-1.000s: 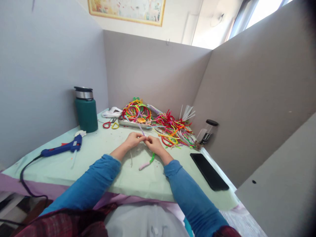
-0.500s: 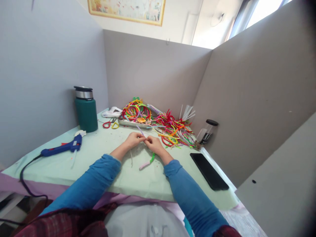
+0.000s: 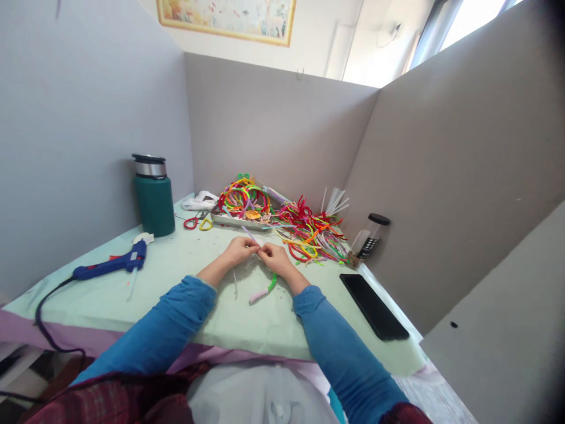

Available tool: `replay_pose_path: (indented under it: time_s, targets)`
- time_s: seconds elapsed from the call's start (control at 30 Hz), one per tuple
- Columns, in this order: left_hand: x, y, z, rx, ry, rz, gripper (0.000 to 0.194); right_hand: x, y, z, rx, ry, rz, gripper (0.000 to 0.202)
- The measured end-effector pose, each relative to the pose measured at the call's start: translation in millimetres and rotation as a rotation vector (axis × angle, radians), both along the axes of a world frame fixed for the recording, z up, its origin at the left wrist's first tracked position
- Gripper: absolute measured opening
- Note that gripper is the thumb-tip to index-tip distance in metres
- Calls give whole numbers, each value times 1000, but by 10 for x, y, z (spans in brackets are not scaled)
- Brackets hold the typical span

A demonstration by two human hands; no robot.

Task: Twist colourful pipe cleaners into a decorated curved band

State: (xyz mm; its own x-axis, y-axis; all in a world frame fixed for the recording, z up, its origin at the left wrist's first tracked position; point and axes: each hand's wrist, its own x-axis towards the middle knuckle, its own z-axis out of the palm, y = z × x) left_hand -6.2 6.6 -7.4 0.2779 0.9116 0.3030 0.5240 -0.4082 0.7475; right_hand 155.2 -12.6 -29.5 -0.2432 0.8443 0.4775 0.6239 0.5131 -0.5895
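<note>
Basically a booth: grey side panel (image 3: 92,118) at 10 o'clock, back panel (image 3: 278,123) at 12, darker-looking panel (image 3: 463,153) between 2 and 3. Past those there's a white wall (image 3: 324,23), a gold-framed picture (image 3: 226,20) between 11 and 12, and a super bright window (image 3: 472,26) around 2. Pale green table cover (image 3: 260,330) at 6, purple cloth (image 3: 17,327) peeking out around 8.

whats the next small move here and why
I'd probably wind the purple strip a little further in: its far end sticks out free, while the left hand and right hand meet fingertip to fingertip at its near end.
</note>
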Motion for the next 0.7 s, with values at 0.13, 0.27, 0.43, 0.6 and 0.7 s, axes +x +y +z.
replay_pose_path:
  time_s: [0.13,0.27,0.43,0.6,0.7]
  targets:
    - [-11,4,-9,17,51,-8,34,-1,2,-8,-3,-3,2,21]
    - [-19,3,-8,39,93,-26,34,-1,-8,6,-14,-12,0,21]
    - [-20,13,-12,48,107,-47,34,0,-20,23,-9,-15,-2,21]
    - [-19,12,-14,53,130,-48,33,-3,-18,24,2,-13,-5,21]
    - [-18,14,-22,59,137,-48,33,-4,-17,21,4,-10,-9,21]
